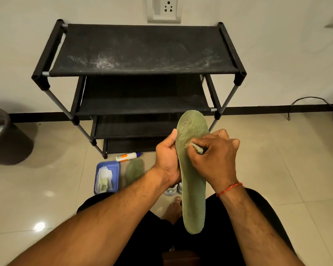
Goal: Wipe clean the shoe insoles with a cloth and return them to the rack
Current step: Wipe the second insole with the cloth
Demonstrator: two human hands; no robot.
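A long green insole (193, 198) stands nearly upright in front of me, toe end up. My left hand (167, 156) grips its left edge at mid-length. My right hand (214, 157) is closed on a small pale green cloth (197, 147) and presses it against the insole's face. A second green insole (135, 170) lies flat on the floor beside a blue tray. The black shoe rack (142, 54) stands against the wall, its dusty top shelf bare.
A blue tray (116, 166) holding white wipes sits on the tiled floor at the left. A glue bottle (128, 156) lies by the rack's foot. Pale shoes (171, 190) and my bare foot (174, 208) are below the hands. A dark bin (0, 131) stands far left.
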